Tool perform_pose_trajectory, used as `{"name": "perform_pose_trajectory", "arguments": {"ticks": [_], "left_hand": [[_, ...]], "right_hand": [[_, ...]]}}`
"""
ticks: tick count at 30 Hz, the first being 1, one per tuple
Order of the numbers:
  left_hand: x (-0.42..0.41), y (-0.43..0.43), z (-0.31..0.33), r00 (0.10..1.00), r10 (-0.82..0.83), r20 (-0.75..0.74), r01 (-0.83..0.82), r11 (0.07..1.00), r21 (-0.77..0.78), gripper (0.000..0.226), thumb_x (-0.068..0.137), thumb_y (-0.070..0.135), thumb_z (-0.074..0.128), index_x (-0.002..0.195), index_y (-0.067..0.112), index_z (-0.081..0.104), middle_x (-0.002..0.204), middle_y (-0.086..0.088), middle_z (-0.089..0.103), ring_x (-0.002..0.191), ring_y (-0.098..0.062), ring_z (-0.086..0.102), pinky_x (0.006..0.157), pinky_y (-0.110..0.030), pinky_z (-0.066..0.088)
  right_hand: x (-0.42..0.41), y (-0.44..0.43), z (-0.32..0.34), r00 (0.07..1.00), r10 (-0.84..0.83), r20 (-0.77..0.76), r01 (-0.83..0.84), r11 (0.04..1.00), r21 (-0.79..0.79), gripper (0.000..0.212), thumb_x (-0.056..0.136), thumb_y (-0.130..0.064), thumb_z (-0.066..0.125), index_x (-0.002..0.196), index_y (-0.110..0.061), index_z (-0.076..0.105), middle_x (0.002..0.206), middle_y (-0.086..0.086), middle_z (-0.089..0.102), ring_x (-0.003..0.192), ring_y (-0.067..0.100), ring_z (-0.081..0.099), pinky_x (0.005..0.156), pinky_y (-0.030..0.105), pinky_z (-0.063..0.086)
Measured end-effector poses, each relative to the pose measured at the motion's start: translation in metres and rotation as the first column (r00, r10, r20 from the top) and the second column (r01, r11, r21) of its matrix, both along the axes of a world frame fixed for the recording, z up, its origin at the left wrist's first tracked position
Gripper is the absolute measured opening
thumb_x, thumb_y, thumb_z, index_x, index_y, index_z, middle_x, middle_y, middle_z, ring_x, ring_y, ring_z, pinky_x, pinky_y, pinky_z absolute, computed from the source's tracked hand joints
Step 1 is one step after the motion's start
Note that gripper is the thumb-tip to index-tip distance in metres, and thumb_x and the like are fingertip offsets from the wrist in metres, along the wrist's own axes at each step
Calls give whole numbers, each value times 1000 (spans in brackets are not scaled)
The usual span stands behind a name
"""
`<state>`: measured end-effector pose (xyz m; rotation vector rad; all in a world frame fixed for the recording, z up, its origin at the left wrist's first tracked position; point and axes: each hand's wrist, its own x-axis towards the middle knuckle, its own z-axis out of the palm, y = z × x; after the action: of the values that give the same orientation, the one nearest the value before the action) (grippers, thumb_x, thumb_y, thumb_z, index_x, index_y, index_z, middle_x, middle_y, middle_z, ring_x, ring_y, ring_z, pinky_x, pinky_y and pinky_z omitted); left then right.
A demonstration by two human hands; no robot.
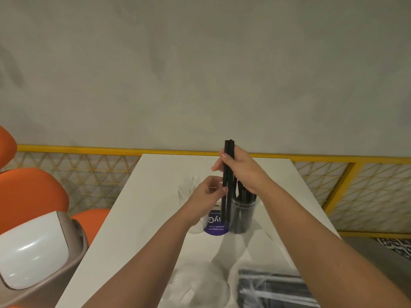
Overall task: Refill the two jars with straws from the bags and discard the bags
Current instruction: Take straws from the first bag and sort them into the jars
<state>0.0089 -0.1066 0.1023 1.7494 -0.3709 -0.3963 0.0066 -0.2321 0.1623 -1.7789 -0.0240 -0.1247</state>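
A small bundle of black straws (228,174) stands upright over the white table (155,207). My right hand (241,170) grips the bundle near its top. My left hand (208,193) pinches it lower down with the fingertips. Right of the bundle stands a clear jar (242,215) holding several black straws. A second jar (215,223) with a purple label sits just left of it, partly behind my left hand and the bundle. A clear bag of black straws (273,287) lies at the near right. A crumpled clear bag (198,285) lies at the near middle.
A grey bin with a white swing lid (33,256) stands at the table's left. Orange seats (29,196) are behind it. A yellow railing with mesh (89,174) runs along the table's far edge, below a grey wall.
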Motion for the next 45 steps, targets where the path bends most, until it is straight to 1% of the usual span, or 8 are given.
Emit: {"name": "perform_pose_trajectory", "arguments": {"ticks": [4, 10, 15, 22, 30, 35, 40, 45], "left_hand": [[1, -12, -10, 996, 32, 78, -42, 990, 137, 57, 93, 27, 55, 144, 24, 30, 149, 4, 35, 134, -17, 37, 102, -36, 40], [0, -17, -18, 996, 5, 89, -27, 968, 249, 68, 91, 32, 58, 148, 32, 20, 153, 2, 29, 135, -19, 35, 103, -40, 43], [-3, -18, -20, 994, 6, 113, -38, 956, 291, 71, 89, 32, 61, 147, 32, 21, 152, 3, 31, 132, -21, 40, 100, -46, 48], [-12, -14, -17, 971, -15, 240, -60, 951, 302, 67, 91, 25, 59, 147, 27, 22, 153, 4, 28, 137, -20, 33, 106, -42, 42], [-28, 17, -35, 907, -89, 411, -54, 945, 324, 38, 90, 13, 59, 127, 14, 53, 124, 0, 55, 107, -10, 54, 78, 0, 37], [-37, 68, -75, 927, -247, 281, 42, 815, 577, 47, 88, 35, 61, 130, 16, 52, 128, -2, 52, 115, -17, 51, 99, -21, 40], [-58, 116, -113, 910, -398, -112, 292, 425, 857, 146, 25, 90, 55, 150, 31, 5, 157, 5, 6, 143, -23, 13, 116, -43, 19], [-70, 133, -146, 926, -369, -75, 203, 320, 926, 140, 43, 78, 70, 150, 26, -4, 159, -2, -4, 145, -28, 4, 115, -46, 15]], "right_hand": [[3, -31, 2, 980, -145, 140, 157, 985, -77, 10, 100, -15, 38, 95, -16, 47, 82, 3, 69, 86, 10, 63, 96, 31, 43], [10, -46, -10, 910, -267, 318, 278, 961, 10, 7, 99, -15, 38, 102, -19, 43, 82, -3, 62, 96, 19, 66, 92, 28, 45], [4, -48, -42, 904, -293, 310, 320, 946, -42, 32, 98, -10, 41, 127, -21, 34, 87, -5, 59, 94, 13, 65, 76, 3, 44], [-1, -50, -72, 880, -328, 342, 439, 837, -327, 26, 94, -6, 47, 118, -12, 55, 107, 7, 58, 103, 20, 57, 85, 28, 49], [-21, -17, -65, 846, -86, 526, 411, 734, -540, 17, 90, -9, 52, 103, -8, 64, 104, 5, 57, 102, 13, 45, 86, 20, 36], [-44, 18, -90, 976, 201, 89, -85, 718, -691, 34, 88, -20, 61, 120, -12, 57, 114, -1, 47, 108, 13, 44, 94, 23, 39], [-71, 44, -146, 838, 321, -441, -544, 446, -710, 93, 73, -36, 77, 146, -20, 22, 145, 3, 24, 133, 21, 27, 110, 34, 31], [-83, 63, -196, 769, 292, -569, -637, 273, -721, 111, 64, -35, 83, 147, -33, 8, 144, 5, 22, 131, 27, 29, 104, 41, 36]]}}
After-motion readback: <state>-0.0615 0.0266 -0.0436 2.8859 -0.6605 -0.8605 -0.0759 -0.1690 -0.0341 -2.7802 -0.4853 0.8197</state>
